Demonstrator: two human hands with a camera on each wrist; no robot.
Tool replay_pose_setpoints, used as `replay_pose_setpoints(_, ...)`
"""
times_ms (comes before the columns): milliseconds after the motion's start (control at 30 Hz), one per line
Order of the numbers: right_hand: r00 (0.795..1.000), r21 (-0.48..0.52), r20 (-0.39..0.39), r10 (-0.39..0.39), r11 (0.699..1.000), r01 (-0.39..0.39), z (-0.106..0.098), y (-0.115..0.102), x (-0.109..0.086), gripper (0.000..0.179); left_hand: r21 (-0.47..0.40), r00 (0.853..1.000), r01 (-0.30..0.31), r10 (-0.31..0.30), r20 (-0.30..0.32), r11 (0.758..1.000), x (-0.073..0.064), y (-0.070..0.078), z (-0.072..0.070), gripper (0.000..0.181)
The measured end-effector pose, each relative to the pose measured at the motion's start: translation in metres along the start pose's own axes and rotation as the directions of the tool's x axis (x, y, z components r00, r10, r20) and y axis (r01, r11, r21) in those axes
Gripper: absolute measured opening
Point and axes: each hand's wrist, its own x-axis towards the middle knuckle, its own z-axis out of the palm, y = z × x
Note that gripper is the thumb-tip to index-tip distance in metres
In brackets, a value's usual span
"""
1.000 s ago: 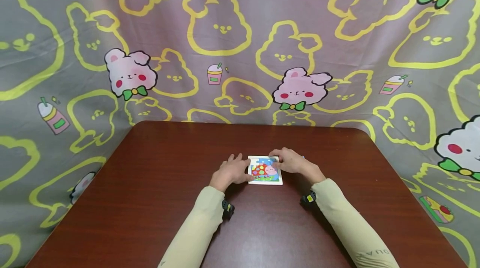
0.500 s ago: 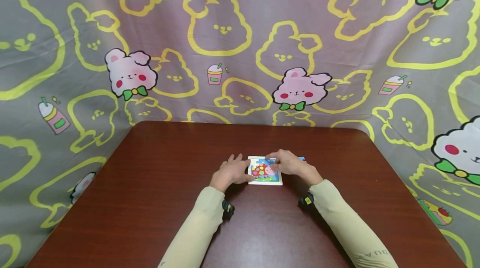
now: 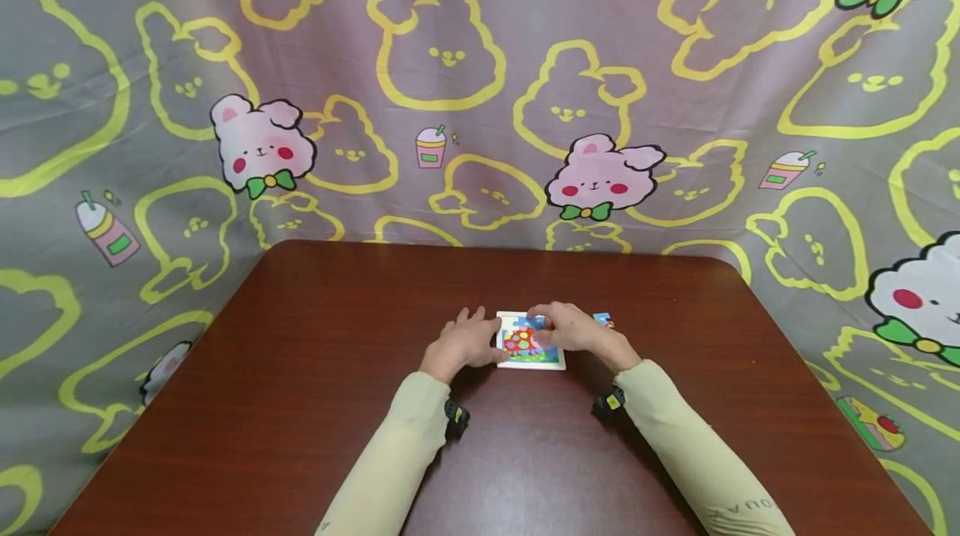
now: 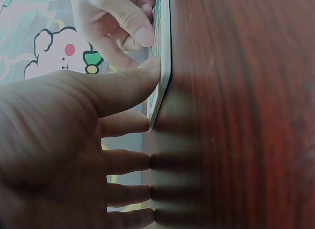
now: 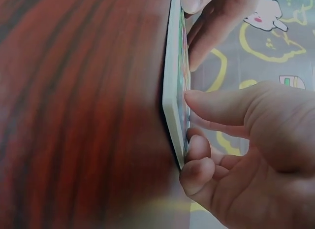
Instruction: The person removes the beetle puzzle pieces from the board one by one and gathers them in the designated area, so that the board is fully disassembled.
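A small jigsaw puzzle (image 3: 517, 344) in a white frame lies flat on the table, showing a spotted red ladybug. My left hand (image 3: 467, 341) rests at its left side. In the left wrist view its thumb (image 4: 138, 81) presses the frame's near corner, while the straight fingers touch the table. My right hand (image 3: 573, 328) is over the right part of the picture and covers some of it. In the right wrist view its thumb (image 5: 211, 103) touches the picture and other fingers bend at the frame's edge. Whether a piece sits between them is hidden.
A loose blue puzzle piece (image 3: 602, 319) lies right of the frame, just beyond the right hand. The brown wooden table (image 3: 337, 353) has rounded far corners. A patterned cloth (image 3: 480, 127) hangs behind it.
My right hand has slid left over the puzzle, covering more of the picture and uncovering the loose blue piece at the right. The left hand and frame have kept their place.
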Motion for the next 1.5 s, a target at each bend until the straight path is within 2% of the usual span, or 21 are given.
replay_pose_setpoints(300,0.998,-0.031,0.005,-0.057,0.998,0.057,-0.0012,0.0035,-0.0016,0.039,-0.015,1.000,0.006,-0.006,0.006,1.000,-0.0008,0.0007,0.0004,0.068)
replay_pose_setpoints(433,0.999,-0.049,-0.004,-0.050,0.998,0.050,-0.0014,0.0044,-0.0032,0.037,-0.017,1.000,0.003,-0.003,0.009,1.000,-0.0011,0.0009,0.0010,0.068)
replay_pose_setpoints(767,0.998,0.004,-0.004,-0.063,0.998,0.063,-0.0003,0.0045,-0.0055,0.035,-0.009,1.000,0.006,-0.006,0.011,1.000,-0.0003,0.0017,0.0018,0.068)
replay_pose_setpoints(1500,0.994,0.027,-0.027,-0.104,0.994,0.105,-0.0014,0.0039,-0.0046,0.037,0.018,1.000,0.007,-0.008,0.005,1.000,-0.0010,0.0023,-0.0015,0.068)
